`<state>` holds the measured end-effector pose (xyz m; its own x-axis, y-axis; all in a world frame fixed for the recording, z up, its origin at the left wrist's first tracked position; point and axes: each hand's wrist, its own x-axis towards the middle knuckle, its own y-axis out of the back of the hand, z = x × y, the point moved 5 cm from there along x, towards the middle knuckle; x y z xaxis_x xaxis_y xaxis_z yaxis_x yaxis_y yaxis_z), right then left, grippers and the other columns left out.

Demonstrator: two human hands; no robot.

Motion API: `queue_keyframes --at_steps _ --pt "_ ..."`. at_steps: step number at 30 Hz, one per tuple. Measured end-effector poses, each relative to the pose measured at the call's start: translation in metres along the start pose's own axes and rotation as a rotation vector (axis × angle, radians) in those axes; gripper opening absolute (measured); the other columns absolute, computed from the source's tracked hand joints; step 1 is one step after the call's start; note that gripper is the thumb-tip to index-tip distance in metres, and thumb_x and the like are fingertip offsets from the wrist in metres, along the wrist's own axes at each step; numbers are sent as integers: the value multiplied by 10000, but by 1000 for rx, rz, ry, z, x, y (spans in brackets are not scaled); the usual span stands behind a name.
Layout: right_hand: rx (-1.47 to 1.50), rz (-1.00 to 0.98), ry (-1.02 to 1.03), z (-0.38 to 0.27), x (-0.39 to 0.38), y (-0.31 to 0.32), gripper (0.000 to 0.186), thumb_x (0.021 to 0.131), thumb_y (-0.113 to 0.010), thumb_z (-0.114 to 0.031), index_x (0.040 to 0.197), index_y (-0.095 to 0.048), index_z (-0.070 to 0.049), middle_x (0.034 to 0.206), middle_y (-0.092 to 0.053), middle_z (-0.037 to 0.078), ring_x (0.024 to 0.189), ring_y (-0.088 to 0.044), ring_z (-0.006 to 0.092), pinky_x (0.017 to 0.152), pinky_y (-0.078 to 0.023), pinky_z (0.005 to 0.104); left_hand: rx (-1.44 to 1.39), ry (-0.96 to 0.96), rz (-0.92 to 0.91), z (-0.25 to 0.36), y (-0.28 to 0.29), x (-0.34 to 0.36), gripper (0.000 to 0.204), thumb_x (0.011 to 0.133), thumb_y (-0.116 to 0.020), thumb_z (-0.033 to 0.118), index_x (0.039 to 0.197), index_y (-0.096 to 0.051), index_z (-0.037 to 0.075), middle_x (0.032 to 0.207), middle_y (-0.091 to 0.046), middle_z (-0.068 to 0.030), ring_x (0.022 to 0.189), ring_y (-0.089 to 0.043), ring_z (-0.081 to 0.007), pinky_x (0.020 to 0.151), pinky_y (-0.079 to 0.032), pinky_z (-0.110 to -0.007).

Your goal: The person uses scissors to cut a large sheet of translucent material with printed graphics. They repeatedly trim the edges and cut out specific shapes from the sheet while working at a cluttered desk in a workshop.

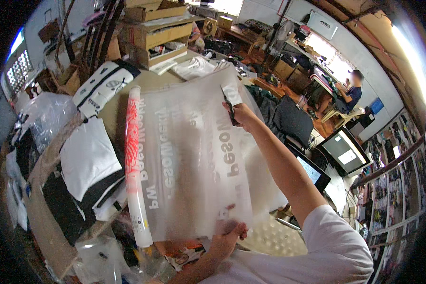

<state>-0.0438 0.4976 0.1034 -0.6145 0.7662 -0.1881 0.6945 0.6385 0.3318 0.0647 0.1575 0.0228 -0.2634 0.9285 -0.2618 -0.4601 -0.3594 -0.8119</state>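
Observation:
A wide sheet of translucent plastic film with grey lettering is spread in front of me. Along its left side lies a long roll with a red-patterned stretch and white ends. Near the film's lower right corner, my left hand has its fingers closed on the edge. My right arm reaches out to the film's far right edge, where my right hand is closed around black scissors. A small white flap of the sheet stands up beside the blades. How far apart the blades are is hard to make out.
Folded white cloth and a black-and-white garment lie at the left. Cardboard boxes are stacked at the far side. A monitor stands at the right, with a seated person beyond it. Clear plastic bags lie at the lower left.

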Motion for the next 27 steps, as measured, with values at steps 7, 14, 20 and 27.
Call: queue_keyframes --at_steps 7,14,20,27 --pt "103 -5 70 -53 54 -8 422 765 -617 -492 638 -527 -99 526 -483 -14 428 -449 99 395 -310 254 25 -33 -52 47 18 -48 542 824 -578 73 1271 -273 40 664 -537 -80 529 -499 -153 498 -434 -259" --pt "-28 30 177 -45 44 -26 478 789 -585 -485 627 -588 -35 506 -527 46 402 -479 119 389 -369 285 -315 -251 -217 65 61 -67 473 826 -569 88 1233 -330 70 675 -516 -79 531 -492 -165 472 -423 -248" --pt "-713 204 423 -12 -18 -13 481 719 -625 -502 746 -582 -23 670 -586 184 682 -567 384 613 -432 433 -479 -445 -247 80 43 -63 188 836 -533 71 956 -394 31 693 -476 -71 560 -477 -152 495 -420 -228" --pt "-915 154 162 41 -99 4 340 642 -659 -318 842 -619 -45 816 -620 180 802 -592 357 696 -462 421 -495 -491 -327 98 36 -69 170 862 -489 61 723 -406 6 704 -440 -56 576 -455 -124 495 -409 -215"
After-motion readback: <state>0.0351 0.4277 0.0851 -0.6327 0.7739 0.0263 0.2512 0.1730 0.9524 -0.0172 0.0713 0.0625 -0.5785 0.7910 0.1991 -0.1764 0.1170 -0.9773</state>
